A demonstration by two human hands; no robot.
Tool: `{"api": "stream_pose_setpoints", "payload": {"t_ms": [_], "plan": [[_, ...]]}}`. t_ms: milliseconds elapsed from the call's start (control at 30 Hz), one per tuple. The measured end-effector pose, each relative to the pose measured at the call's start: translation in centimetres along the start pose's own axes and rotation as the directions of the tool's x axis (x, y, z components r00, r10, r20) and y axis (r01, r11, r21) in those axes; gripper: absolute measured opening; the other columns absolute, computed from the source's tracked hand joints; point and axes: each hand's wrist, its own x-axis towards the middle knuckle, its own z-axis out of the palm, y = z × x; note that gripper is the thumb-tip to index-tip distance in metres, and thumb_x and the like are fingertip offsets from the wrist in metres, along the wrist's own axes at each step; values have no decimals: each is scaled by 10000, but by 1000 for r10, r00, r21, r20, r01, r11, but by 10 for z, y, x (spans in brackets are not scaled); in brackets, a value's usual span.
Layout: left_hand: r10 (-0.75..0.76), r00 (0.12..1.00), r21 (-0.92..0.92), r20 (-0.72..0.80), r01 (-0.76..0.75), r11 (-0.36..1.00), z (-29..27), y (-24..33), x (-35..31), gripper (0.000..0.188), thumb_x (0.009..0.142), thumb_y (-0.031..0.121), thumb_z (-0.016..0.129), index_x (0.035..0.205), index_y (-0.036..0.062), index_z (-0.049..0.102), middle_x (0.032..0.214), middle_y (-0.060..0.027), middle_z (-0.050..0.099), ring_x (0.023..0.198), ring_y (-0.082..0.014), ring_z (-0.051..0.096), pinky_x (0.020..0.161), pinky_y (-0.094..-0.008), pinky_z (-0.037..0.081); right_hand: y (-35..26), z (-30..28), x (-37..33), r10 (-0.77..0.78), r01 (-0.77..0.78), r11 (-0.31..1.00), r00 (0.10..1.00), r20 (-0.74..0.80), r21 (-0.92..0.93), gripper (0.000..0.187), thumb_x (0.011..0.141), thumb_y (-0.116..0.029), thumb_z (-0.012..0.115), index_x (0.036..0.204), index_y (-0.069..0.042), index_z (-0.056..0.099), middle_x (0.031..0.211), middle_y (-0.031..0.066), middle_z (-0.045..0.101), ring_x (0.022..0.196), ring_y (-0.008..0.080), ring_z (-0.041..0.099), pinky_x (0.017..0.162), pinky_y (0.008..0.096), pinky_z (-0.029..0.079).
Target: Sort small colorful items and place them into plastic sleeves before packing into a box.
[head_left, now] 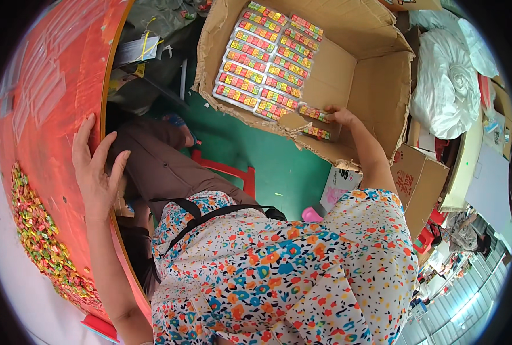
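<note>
Two bare hands are at work, well apart from each other; the left hand (96, 172) lies flat against the rim of the round red table (54, 86), its fingers (82, 138) spread wide and straight, the palm pressed to the table's edge, gripping nothing; the right hand (341, 117) reaches into the big cardboard box (377, 80) on the green floor (279, 167), at the box's near wall, and its fingertips pinch a narrow tray of coloured sweets (314, 112); the fingers are partly curled around the tray's end, though how tightly they close cannot be told; a second like tray (317, 133) lies just below it, near the torn near edge of the box; along the box's left side, rows of packed trays (264, 60) lie flat in neat columns, touching one another, while the box's right half shows bare cardboard; on the table, toward its lower left edge, a heap of loose sweets (40, 236) in red, yellow and green is spread in a long band; a flowered blouse (285, 270) fills the lower middle of the view; a red plastic stool (227, 171) stands on the floor between the table and the box; white plastic bags (446, 80) are bunched beyond the box's right wall.
</note>
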Motion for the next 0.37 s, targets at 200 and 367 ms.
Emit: {"api": "stream_pose_setpoints", "payload": {"t_ms": [200,367], "plan": [[-4,1000,11,-1,4,1000,-2,1,-1,360,836,226,767,1145,48,711,1480,-139,454,1386,-330,405,1150,-428,318,-32,25,-17,-259,189,824,964,-59,-534,684,744,-188,705,1406,-198,534,1378,146,542,1303,331,510,1103,400,421],[-5,1000,-15,-1,5,1000,0,1,1,351,842,225,762,1146,57,713,1487,-143,448,1390,-329,401,1156,-427,309,-34,27,-7,-217,223,813,973,76,-538,787,733,-210,694,1479,-255,447,1455,157,456,1359,338,451,1131,399,399]]}}
